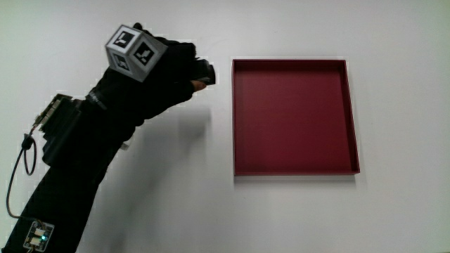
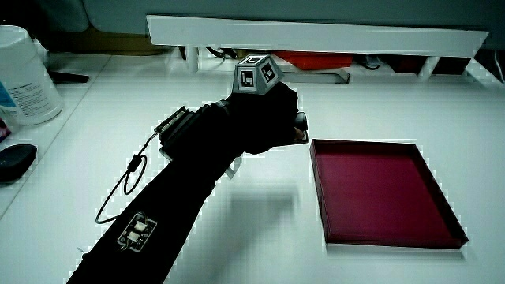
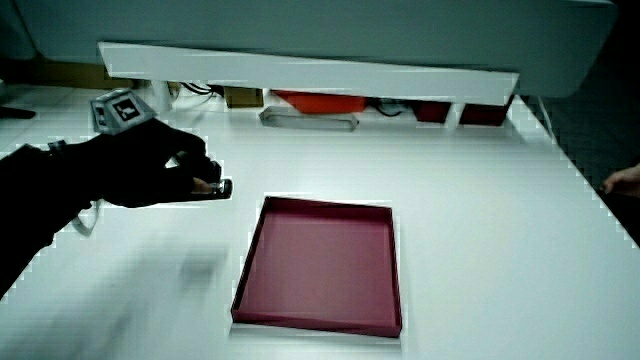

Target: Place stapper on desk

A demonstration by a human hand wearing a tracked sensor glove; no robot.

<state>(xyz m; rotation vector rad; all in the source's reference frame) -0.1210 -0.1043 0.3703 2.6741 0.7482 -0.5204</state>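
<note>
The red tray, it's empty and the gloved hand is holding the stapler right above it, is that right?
Not quite. The red tray is empty, but the hand holds the stapler beside the tray, over the bare white table, not above it. The main view shows this most clearly.

Looks like a lab or office test bench: a plain white table [image 1: 140,211], a low white partition [image 2: 316,35] along its edge, cables and small gear tucked under it, a white wipes canister [image 2: 24,75] at the frame's upper corner.
</note>
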